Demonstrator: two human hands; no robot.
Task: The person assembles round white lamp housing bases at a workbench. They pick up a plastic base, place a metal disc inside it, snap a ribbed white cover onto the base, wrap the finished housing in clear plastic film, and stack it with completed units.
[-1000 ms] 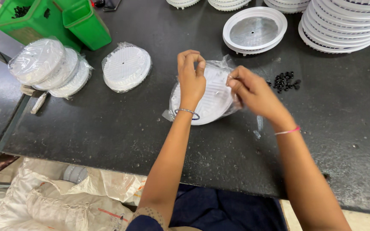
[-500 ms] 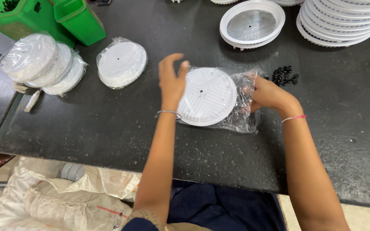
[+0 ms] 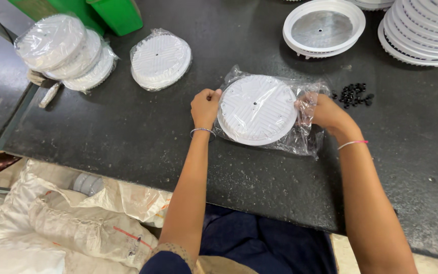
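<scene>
White round disc (image 3: 257, 109) lying flat on the dark table (image 3: 128, 132), ribbed face up with a small centre hole; being circular, it shows no long axis. It sits at the middle of the table, partly inside a clear plastic bag (image 3: 300, 137) whose open mouth faces left. Left hand (image 3: 205, 106) is closed on the disc's left rim; right hand (image 3: 323, 109) is closed on the bag's film at the disc's right edge. Half a second earlier the left hand was open and clear of the rim; it now pinches it, and the disc lies deeper in the bag. Far left: bagged discs (image 3: 62, 50), each in its own wrap, and one single bagged disc (image 3: 160, 60). Right of the bag: small black parts (image 3: 353, 95). Far right: an open white housing (image 3: 324, 28) and stacked white rings (image 3: 427, 30).
</scene>
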